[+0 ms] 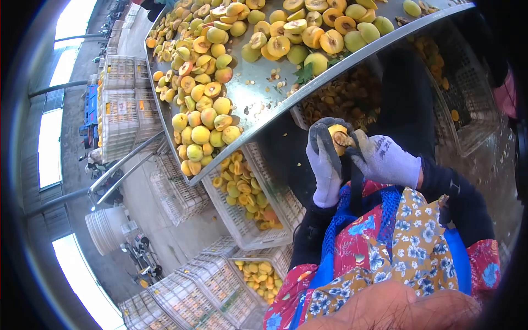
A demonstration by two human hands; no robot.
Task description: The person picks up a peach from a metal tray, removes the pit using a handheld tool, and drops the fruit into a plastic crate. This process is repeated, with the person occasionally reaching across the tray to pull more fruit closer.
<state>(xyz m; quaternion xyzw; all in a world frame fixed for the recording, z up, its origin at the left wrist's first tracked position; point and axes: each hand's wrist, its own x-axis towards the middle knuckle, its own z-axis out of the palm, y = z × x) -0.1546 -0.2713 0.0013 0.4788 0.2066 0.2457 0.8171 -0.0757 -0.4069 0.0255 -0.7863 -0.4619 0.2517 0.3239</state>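
Observation:
My left hand (325, 159), in a lilac and grey glove, has its fingers wrapped round a cut yellow fruit (340, 137) from the left. On the fruit's right side, my right hand (382, 157), in a matching glove, presses with its fingertips. The open face of the fruit shows a brown pit area. Both hands are close together over my lap, below the metal table's edge (264, 124). Whether my right fingers hold a small tool cannot be seen. Halved and whole yellow fruits (206, 88) are heaped on the metal table.
A crate (250, 242) of halved fruit stands below the table, with another crate (264, 254) nearer me. Under the table lies a heap of brown scraps (352, 96). Stacked crates (124, 104) and a white bucket stack (104, 228) are at the left. Another crate (470, 118) stands right.

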